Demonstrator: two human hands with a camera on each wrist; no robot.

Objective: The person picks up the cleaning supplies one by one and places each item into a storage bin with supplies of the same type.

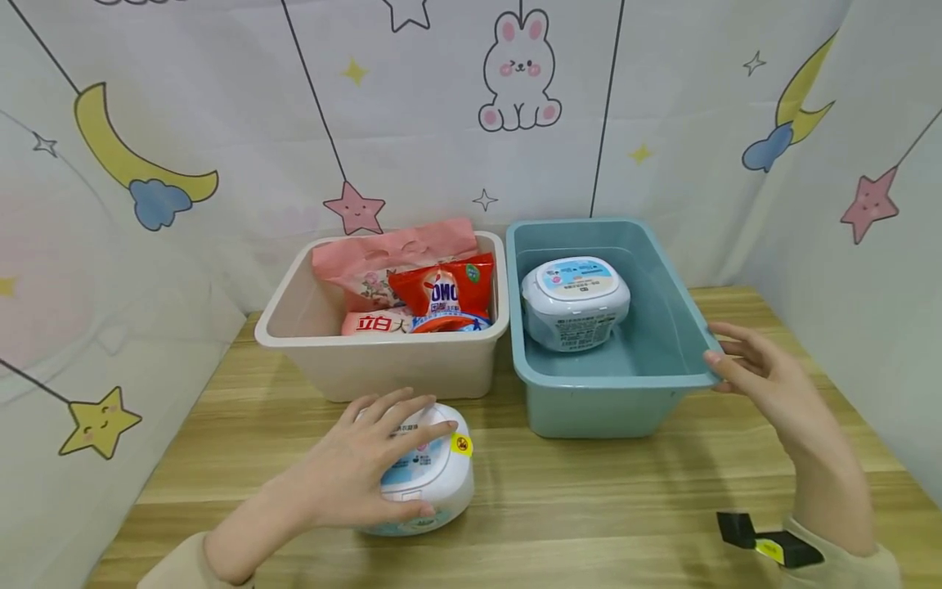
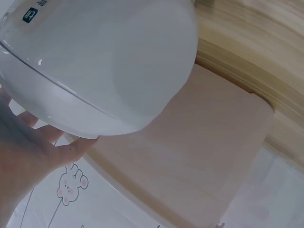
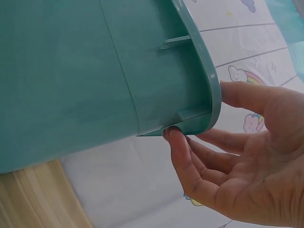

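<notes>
My left hand (image 1: 349, 470) spans the lid of a white laundry-pod tub (image 1: 450, 487) on the table, thumb on the near side and fingers spread over the top. In the left wrist view the tub (image 2: 123, 61) fills the upper left, with fingertips along its lid edge. At the right, my right hand (image 1: 783, 401) pinches the rim corner of a blue-green plastic bin (image 1: 611, 381). Its fingers and thumb lie on either side of that rim in the right wrist view. A similar white tub (image 1: 576, 307) sits inside this bin, toward its left wall.
Left of the blue-green bin stands a beige bin (image 1: 383, 360) holding a red OMO bag (image 1: 456, 286), a pink bag (image 1: 397, 249) and other packs. A patterned white curtain (image 1: 441, 106) surrounds the wooden table (image 1: 589, 499) at the back and sides.
</notes>
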